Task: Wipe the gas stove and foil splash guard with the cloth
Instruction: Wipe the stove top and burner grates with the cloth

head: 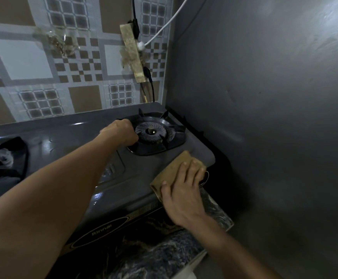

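A: Where is the cloth (pixel 174 171)?

B: It lies folded, tan-coloured, on the front right corner of the gas stove (pixel 111 158), partly over the edge. The right hand (pixel 181 195) presses flat on it, fingers spread, palm down; it pins the cloth rather than gripping it.

A: And the left hand (pixel 121 132)?

B: It reaches across the stove top and is clenched on the left edge of the pan support (pixel 165 135) around the right burner (pixel 151 131). The forearm crosses the stove diagonally.

A: The splash guard?

B: The foil splash guard (pixel 264 97) stands upright just to the right of the stove, a dull grey sheet with a few creases. Neither hand touches it.

A: Anything else nearby?

B: A dark crumpled cloth (pixel 5 158) sits over the left side of the stove. The stove rests on a dark marbled tabletop (pixel 164 254). Behind, a patterned tile wall (pixel 43 63) carries a taped strip (pixel 133 53) with a white cable (pixel 164 27) and a black cable (pixel 150 81).
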Demonstrator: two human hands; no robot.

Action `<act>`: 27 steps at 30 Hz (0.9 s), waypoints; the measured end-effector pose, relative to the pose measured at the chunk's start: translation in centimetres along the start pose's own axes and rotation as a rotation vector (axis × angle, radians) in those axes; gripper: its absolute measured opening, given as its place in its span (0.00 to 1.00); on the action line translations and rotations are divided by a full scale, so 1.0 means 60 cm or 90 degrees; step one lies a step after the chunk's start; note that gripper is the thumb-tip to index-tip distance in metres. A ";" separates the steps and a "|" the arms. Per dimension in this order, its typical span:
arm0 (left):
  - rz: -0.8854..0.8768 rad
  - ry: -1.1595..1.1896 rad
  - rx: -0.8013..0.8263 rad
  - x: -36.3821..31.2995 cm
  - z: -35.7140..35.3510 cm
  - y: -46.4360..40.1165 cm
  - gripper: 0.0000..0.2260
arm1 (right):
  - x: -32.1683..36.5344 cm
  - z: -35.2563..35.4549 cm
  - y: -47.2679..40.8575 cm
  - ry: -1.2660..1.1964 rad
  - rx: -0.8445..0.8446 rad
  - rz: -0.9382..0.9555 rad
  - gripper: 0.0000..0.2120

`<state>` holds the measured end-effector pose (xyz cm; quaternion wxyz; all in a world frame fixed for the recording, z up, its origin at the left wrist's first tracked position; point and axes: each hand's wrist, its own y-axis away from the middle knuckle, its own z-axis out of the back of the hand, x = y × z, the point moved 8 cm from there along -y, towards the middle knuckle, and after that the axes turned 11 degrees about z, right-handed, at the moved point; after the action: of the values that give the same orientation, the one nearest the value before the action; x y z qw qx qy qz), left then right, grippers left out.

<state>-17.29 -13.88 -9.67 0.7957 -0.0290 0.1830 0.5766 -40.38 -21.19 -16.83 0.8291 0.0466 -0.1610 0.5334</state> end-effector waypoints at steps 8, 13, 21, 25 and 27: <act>-0.022 -0.029 0.019 -0.004 -0.004 -0.005 0.18 | -0.110 0.048 -0.114 0.083 0.001 -0.138 0.36; -0.017 0.028 0.040 0.011 -0.019 -0.011 0.24 | -0.105 0.060 -0.170 0.158 0.089 -0.108 0.32; -0.037 0.005 0.105 0.019 -0.027 0.012 0.23 | 0.050 0.000 -0.085 0.153 0.063 0.124 0.52; -0.066 0.036 -0.014 0.072 0.014 0.018 0.19 | 0.081 0.006 -0.066 0.176 0.016 0.222 0.49; -0.062 0.029 -0.097 0.111 0.045 0.022 0.18 | 0.138 -0.005 -0.047 0.157 0.001 0.328 0.43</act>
<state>-16.06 -6.70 -9.09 0.8138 -0.1115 0.1551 0.5489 -34.62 -15.15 -14.25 0.6797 -0.0602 -0.0650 0.7281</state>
